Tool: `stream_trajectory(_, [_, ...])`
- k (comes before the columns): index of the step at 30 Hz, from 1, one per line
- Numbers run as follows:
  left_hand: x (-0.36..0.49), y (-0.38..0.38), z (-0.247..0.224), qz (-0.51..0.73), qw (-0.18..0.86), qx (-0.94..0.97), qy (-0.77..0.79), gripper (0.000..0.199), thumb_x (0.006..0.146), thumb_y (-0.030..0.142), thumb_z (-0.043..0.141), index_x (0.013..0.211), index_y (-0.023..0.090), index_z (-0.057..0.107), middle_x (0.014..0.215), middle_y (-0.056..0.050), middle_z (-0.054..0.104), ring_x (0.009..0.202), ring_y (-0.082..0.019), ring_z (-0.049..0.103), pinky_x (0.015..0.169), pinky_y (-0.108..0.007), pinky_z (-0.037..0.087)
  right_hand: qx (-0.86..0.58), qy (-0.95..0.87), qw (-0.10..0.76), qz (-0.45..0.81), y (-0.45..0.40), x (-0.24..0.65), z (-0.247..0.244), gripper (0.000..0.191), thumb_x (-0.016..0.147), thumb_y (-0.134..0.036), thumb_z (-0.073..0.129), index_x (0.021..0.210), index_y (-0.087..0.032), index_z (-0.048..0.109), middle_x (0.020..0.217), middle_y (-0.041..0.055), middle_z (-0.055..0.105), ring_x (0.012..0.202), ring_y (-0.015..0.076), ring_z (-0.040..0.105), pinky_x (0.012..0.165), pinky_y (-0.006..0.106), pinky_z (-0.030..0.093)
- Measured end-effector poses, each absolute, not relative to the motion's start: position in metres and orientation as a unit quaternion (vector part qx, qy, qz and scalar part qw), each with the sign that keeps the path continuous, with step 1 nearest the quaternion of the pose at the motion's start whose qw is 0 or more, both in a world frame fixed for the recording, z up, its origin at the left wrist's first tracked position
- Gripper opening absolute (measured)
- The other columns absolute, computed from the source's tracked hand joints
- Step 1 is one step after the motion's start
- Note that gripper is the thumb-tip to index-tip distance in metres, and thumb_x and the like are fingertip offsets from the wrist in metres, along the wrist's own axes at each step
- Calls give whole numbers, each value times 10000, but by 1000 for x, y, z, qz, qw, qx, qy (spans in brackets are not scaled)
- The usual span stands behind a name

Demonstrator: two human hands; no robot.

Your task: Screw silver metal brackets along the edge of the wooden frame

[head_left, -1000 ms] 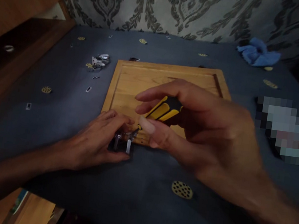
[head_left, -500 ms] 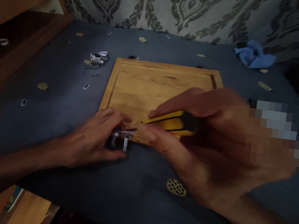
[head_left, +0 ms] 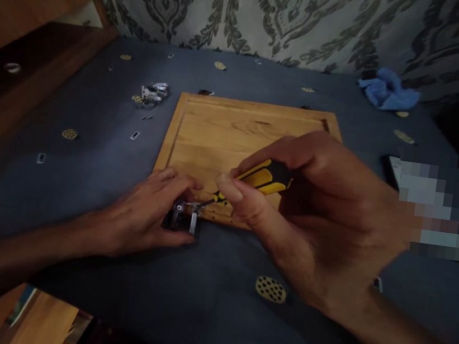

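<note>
A wooden cabinet door panel lies flat on the blue cloth, a metal hinge at its near-left edge. My left hand curls around that hinge, fingers at the panel side and thumb along the front, holding it in place. Between the thumb and fingers of my right hand is a yellow and black screwdriver, slanting down to the left. Its shaft reaches the hinge's right side; whether the tip sits in a screw I cannot tell. Several small dark holes show in the panel just right of the hinge.
Several loose metal hinges lie in a heap at back left, with small screws nearby. A crumpled blue cloth rests at back right. A dark-edged device, mostly pixelated, lies at right. Patterned wallpaper bounds the back.
The screwdriver has tilted, its handle end rising and its shaft now pointing down at the hinge. My right fingers have shifted on its handle. My left hand stays at the hinge.
</note>
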State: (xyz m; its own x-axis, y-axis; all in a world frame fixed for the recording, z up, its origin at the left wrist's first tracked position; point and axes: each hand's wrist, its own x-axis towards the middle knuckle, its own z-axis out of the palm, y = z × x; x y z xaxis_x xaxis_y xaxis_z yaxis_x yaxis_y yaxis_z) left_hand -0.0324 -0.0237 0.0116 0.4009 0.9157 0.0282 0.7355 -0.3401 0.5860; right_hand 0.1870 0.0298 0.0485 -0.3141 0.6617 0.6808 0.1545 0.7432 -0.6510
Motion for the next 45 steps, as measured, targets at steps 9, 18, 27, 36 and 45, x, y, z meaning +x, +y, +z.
stream_trajectory(9, [-32,-24,11,199,255,805,497,356,947,317,763,1238,215,584,1204,-39,698,1139,-278,664,978,-418,561,-250,-786,509,247,31,187,46,286,994,-305,809,831,-250,581,710,-49,610,646,119,641,546,269,512])
stream_trajectory(18, [-32,-24,16,183,253,814,490,412,961,273,771,1305,230,550,1280,-56,699,1197,-287,659,1007,-455,571,-247,-811,377,372,40,203,70,185,956,-265,832,1132,-295,783,1045,-50,800,798,126,748,622,228,625])
stream_trajectory(27, [-32,-23,11,201,261,801,499,370,926,310,804,1214,236,585,1241,-45,700,1183,-277,662,994,-446,579,-292,-751,460,373,27,188,58,363,853,-372,920,755,-272,585,774,-32,672,654,146,628,512,267,495])
stream_trajectory(36, [-33,-22,11,204,262,811,482,366,910,286,800,1184,244,561,1140,-21,678,1068,-257,647,919,-410,555,-297,-719,374,504,36,196,70,176,929,-442,869,885,-299,777,926,-45,789,691,136,755,601,244,653])
stream_trajectory(45, [-35,-22,9,204,253,818,475,430,925,286,784,1275,252,536,1237,-47,684,1159,-277,647,1003,-453,558,-303,-725,391,479,36,192,66,259,878,-437,915,842,-251,738,818,-38,731,651,133,720,550,249,612])
